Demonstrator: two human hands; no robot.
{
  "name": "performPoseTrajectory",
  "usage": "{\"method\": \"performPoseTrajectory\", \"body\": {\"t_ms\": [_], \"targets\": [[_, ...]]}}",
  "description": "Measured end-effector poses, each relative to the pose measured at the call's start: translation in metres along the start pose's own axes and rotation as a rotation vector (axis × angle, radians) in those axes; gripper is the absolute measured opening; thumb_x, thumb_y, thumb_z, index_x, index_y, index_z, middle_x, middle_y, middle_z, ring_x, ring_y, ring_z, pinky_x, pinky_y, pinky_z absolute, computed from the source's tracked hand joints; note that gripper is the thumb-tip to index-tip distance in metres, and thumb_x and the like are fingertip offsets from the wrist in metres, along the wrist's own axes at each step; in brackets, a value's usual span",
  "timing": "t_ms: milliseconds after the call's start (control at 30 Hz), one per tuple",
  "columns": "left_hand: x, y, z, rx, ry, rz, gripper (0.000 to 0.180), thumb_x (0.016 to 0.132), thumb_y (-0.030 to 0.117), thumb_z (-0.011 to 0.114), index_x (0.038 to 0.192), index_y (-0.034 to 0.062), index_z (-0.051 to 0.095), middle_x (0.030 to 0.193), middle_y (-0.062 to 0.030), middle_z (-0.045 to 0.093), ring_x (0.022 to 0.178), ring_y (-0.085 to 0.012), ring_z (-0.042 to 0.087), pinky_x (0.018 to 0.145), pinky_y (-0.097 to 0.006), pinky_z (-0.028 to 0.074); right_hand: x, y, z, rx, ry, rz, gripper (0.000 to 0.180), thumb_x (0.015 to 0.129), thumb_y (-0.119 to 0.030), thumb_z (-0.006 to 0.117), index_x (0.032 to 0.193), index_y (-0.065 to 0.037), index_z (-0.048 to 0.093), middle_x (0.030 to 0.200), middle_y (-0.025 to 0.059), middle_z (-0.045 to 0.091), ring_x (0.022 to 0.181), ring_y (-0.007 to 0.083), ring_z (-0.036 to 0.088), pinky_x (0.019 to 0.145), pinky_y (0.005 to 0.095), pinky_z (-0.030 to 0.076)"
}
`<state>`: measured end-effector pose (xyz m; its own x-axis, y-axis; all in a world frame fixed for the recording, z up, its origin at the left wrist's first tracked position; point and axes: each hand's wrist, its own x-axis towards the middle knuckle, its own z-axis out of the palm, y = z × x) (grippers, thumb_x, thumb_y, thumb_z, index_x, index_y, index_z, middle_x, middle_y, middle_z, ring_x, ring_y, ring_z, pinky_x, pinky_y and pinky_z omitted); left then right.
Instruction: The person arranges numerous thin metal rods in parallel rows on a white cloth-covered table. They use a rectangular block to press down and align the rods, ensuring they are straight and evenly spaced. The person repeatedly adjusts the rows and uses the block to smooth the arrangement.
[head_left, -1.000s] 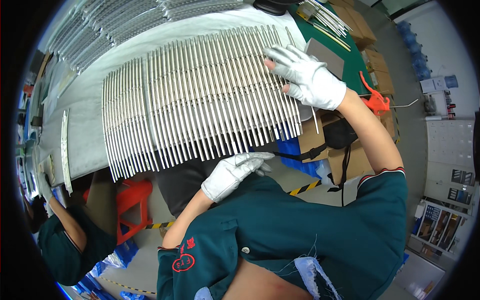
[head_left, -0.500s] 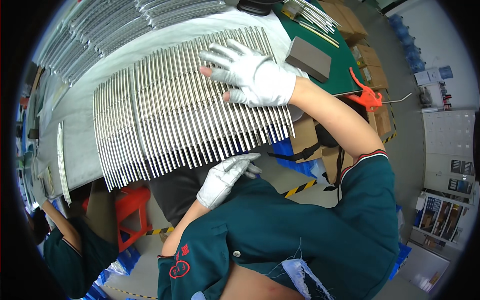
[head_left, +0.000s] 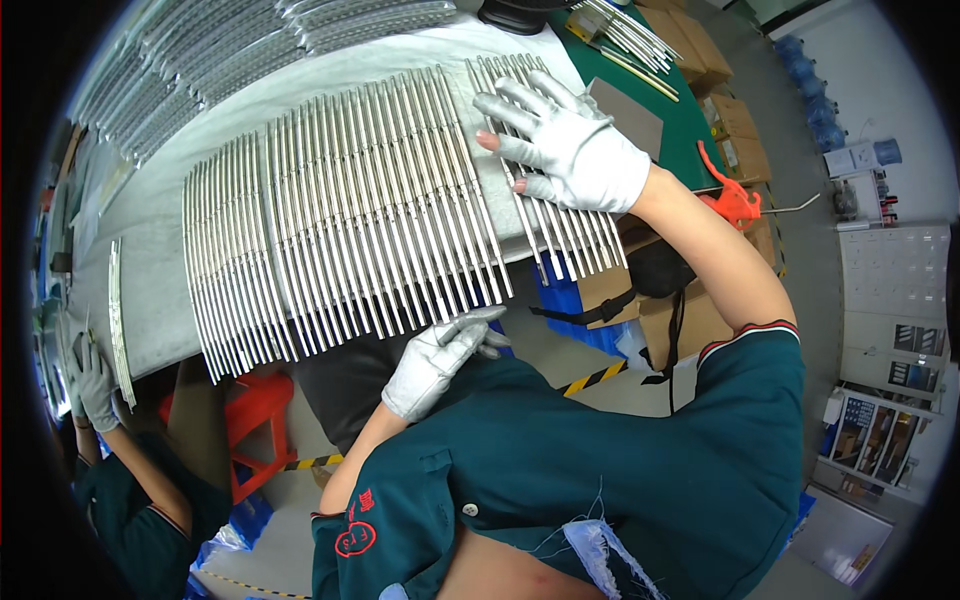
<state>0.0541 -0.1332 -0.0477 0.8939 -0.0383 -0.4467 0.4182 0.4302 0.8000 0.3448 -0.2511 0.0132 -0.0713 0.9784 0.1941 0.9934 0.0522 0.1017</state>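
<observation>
A long row of slim silver metal rods [head_left: 340, 210] lies side by side on a white-covered table, near ends jutting past its front edge. My right hand [head_left: 570, 145], in a white glove with the thumb and one fingertip bare, lies flat with spread fingers on a smaller group of rods [head_left: 575, 245] at the right. A gap of white cloth separates this group from the main row. My left hand [head_left: 437, 365], gloved too, hovers by the near rod ends in front of the table. Its fingers are stretched out and nothing shows in it.
A grey block [head_left: 630, 115] sits beyond my right hand, on a green surface with more rods [head_left: 630, 40]. Nearby is an orange air gun [head_left: 735, 203]. Bundled rods in clear wrap [head_left: 200, 60] fill the far left. A co-worker's gloved hand [head_left: 95, 385] shows at left, near several loose strips [head_left: 119, 320].
My right hand has slid right, taking a group of rods along and opening a gap in the row. It now partly covers the grey block. My left hand has barely shifted.
</observation>
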Motion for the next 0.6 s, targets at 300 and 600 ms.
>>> {"method": "performPoseTrajectory", "body": {"t_ms": [300,600], "targets": [[-0.021,-0.002,-0.015,0.009,0.099,0.050,0.043,0.106,0.022,0.051,0.138,-0.0074,0.053,0.106,-0.0147,0.070,0.095,-0.0187,0.067,0.090,-0.031,0.054,0.047,-0.013,0.011,0.123,0.063,-0.026,0.065,0.097,-0.050,0.052,0.152,-0.017,0.041,0.159,0.0187,0.034,0.147,0.0399,0.030,0.122,0.0564,0.018],[-0.034,0.003,-0.027,0.014,0.187,0.038,0.038,0.105,0.018,0.052,0.136,-0.0028,0.057,0.109,-0.0133,0.071,0.095,-0.0165,0.066,0.092,-0.030,0.052,0.109,-0.043,0.047,0.178,-0.030,-0.066,0.069,0.098,-0.053,0.045,0.152,-0.010,0.041,0.158,0.0213,0.034,0.148,0.0383,0.030,0.122,0.0527,0.018]]}}
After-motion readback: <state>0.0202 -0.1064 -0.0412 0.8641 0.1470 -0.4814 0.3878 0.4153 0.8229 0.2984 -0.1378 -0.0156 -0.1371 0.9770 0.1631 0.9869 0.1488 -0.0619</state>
